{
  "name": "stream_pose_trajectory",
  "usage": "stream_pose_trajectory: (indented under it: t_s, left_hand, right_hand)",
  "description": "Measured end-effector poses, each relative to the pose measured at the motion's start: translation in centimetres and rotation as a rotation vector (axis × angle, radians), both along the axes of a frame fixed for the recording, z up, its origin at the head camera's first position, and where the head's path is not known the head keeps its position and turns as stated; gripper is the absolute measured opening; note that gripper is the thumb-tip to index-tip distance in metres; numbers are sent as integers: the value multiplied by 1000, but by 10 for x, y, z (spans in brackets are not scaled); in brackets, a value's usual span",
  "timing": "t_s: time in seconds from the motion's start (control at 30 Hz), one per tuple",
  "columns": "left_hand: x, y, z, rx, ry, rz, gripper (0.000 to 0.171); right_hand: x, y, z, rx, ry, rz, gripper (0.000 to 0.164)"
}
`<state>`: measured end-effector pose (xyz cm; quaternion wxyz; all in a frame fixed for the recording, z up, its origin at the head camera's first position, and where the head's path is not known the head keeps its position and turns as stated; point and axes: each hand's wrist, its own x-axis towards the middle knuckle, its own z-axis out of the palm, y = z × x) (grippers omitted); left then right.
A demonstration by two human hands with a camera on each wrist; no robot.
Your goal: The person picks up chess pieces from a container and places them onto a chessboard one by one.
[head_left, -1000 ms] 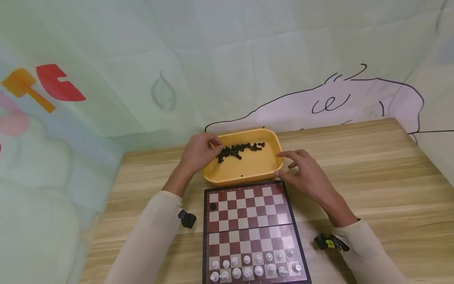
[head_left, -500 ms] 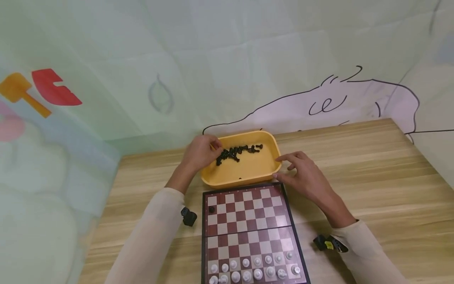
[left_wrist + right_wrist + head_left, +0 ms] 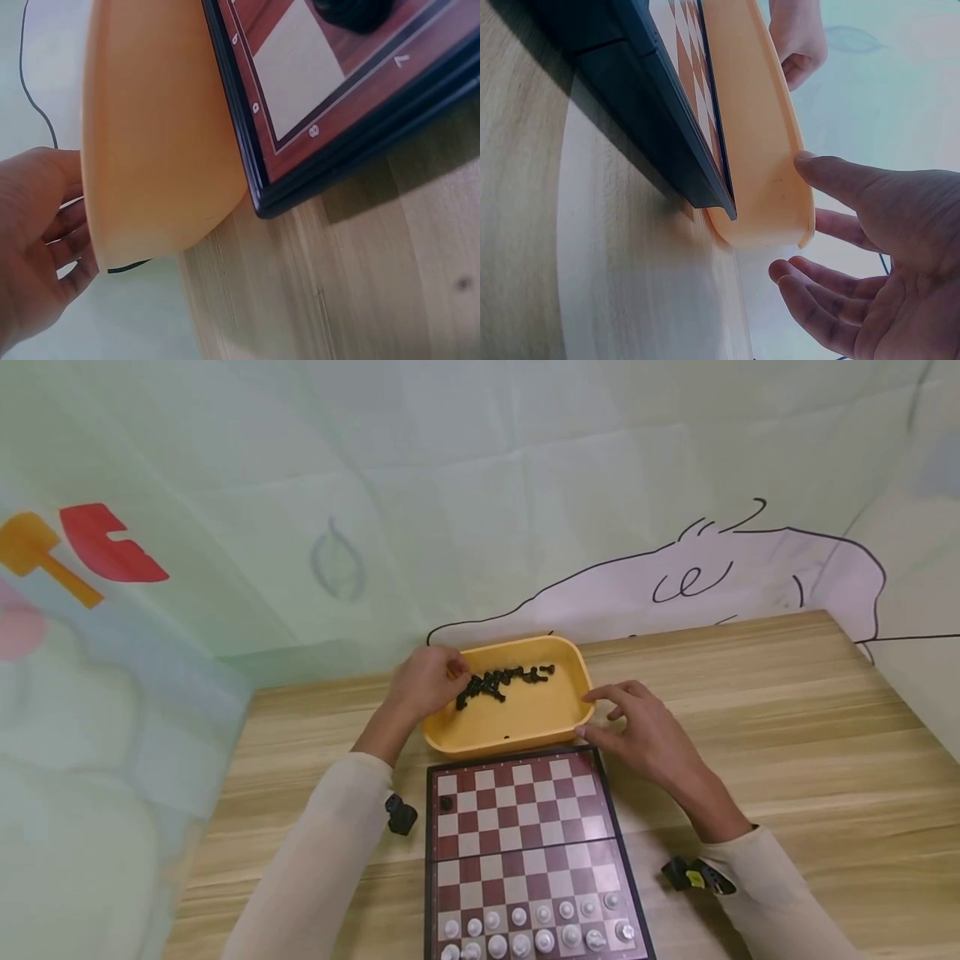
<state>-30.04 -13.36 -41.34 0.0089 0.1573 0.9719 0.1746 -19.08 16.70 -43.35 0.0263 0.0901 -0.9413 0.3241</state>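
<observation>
Two hands at a yellow tray of black chess pieces, just beyond a chessboard.
Head view: on the desk, the left hand bends its fingers over the tray's left end, at the pieces; whether they pinch one, I cannot tell. The right hand is at the right end, thumb and index finger apart. White pieces line the board's near side. Left wrist view: the tray wall partly hides the fingers. Right wrist view: the thumb touches the rim, the lower fingers loosely spread.
</observation>
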Motion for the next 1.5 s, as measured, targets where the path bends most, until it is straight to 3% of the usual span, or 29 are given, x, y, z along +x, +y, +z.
stream_pose_trajectory:
  t_s: [0.37,0.9,1.2,1.5]
  left_hand:
    - [-2,7,-1,-104,21,-18,19]
    - [-3,13,-3,-227,62,-29,15]
    - [-1,13,-7,-250,108,-37,19]
    - [-1,13,-5,-271,93,-36,18]
  right_hand:
    - [0,-1,-1,1,-8,-2,46]
    - [1,0,-1,2,-3,-9,46]
    - [0,0,-1,6,10,-12,46]
    - [-1,-1,-1,11,9,-7,46]
